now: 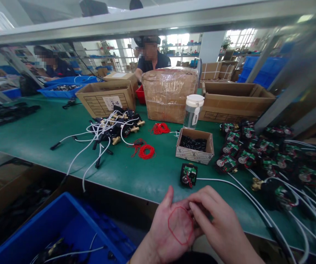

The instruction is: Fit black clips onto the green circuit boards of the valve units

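Observation:
My left hand (169,229) is palm up at the table's front edge, its thumb raised. A thin red loop (169,224) lies across that palm. My right hand (218,220) is beside it, with thumb and fingers pinched together at the left hand's fingers; what they hold is too small to make out. Just beyond the hands sits a black unit with a green circuit board (189,175), a white cable running from it to the right. Farther off stands a small carton (195,157) of black parts, with red wire coils (146,151) to its left.
Many circuit-board units (246,156) with white cables crowd the right side. Brass-fitted assemblies (116,126) lie at the left. Large cartons (171,95) and a lidded bottle (193,112) stand behind. A blue bin (64,220) is below left. Two people (153,58) sit beyond.

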The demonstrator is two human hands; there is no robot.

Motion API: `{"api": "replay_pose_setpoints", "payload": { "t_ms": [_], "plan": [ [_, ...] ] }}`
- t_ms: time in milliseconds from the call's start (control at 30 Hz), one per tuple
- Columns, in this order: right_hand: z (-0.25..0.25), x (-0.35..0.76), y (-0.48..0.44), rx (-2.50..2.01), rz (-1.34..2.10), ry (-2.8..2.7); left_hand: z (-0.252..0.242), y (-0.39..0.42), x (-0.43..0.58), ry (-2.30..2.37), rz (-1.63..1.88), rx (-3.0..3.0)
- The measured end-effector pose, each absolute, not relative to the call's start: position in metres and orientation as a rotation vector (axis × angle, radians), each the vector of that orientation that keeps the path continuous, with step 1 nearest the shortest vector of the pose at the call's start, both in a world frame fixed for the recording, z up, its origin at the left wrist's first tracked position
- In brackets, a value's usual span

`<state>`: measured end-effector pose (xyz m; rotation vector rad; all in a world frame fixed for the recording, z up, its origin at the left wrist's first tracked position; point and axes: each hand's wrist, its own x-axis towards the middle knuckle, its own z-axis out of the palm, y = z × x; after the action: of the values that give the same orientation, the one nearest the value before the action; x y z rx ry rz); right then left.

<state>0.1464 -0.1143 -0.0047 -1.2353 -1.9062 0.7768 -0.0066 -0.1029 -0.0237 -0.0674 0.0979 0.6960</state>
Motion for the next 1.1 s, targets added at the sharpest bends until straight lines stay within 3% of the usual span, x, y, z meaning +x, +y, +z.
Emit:
{"api": "replay_pose_setpoints", "payload": {
  "t_ms": [467, 633, 900, 1100],
  "plan": [
    [-0.002, 0.139, -0.095, -1.184, 0.901, -2.056, -0.03, -0.098, -0.002, 0.233, 0.559, 0.019],
    [-0.005, 0.147, -0.09, -1.309, 0.9, -1.923, -0.022, -0.098, -0.008, 0.396, 0.639, 0.374],
    [0.0, 0.152, -0.085, -1.336, 0.837, -1.78, -0.019, -0.093, -0.041, 1.167, 0.876, 1.191],
    [-0.008, 0.152, -0.086, -1.328, 0.825, -1.757, -0.008, -0.085, -0.035, 1.264, 0.937, 1.517]
  ]
}}
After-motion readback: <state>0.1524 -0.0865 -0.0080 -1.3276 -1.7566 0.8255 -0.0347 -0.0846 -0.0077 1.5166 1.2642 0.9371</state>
